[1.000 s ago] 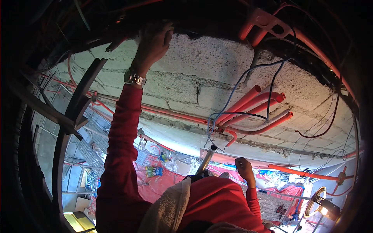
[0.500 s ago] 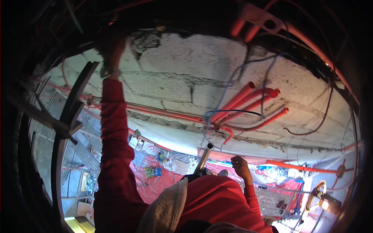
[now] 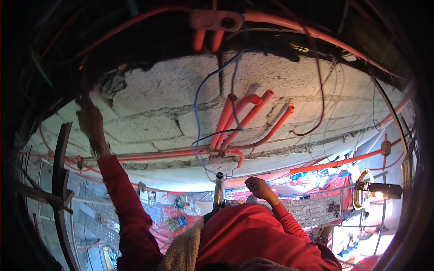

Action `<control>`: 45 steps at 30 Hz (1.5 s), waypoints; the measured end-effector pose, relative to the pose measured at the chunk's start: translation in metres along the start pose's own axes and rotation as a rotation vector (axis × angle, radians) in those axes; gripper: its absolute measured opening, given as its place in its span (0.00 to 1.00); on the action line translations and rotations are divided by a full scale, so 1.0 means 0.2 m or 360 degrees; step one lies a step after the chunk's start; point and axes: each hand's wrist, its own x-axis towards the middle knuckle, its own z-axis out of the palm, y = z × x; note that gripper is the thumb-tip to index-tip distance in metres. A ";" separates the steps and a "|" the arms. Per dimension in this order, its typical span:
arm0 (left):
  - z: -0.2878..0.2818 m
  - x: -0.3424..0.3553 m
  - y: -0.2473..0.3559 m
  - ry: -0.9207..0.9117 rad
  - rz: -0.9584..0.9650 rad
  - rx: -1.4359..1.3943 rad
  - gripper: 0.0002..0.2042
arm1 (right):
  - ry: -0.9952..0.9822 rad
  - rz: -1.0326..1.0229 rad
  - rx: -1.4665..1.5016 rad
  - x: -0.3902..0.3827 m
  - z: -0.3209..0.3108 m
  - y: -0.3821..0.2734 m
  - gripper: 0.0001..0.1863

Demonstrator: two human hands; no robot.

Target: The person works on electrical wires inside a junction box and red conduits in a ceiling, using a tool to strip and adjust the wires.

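The left hand [image 3: 90, 119], at ten o'clock in a red sleeve, reaches up against the rough grey concrete block wall [image 3: 153, 108]; its grip is blurred, so spread or pressed together cannot be told. The right hand [image 3: 258, 187], near six o'clock, has its fingers curled loosely, pinching nothing visible, just beside a slim metal tool [image 3: 219, 192] standing upright. Above, smooth orange conduit pipes [image 3: 246, 117] fan from the wall's mortar joint, with thin blue wires [image 3: 199, 104] looping across them.
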 end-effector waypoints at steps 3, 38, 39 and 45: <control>-0.31 -0.37 0.19 0.0129 -0.0253 -0.0675 0.19 | 0.0009 0.0040 0.0127 0.01 0.02 -0.02 0.10; -0.58 -1.76 0.67 -0.0900 -0.0329 -0.2123 0.07 | 0.0316 0.0001 0.0179 0.02 -0.20 -0.61 0.21; -0.56 -1.79 0.67 -0.0915 -0.0342 -0.2116 0.07 | 0.0358 -0.0005 0.0269 0.01 -0.19 -0.56 0.21; -0.64 -1.70 0.76 -0.0696 -0.0070 -0.2201 0.07 | 0.0287 0.0539 0.0514 -0.12 -0.16 -0.41 0.18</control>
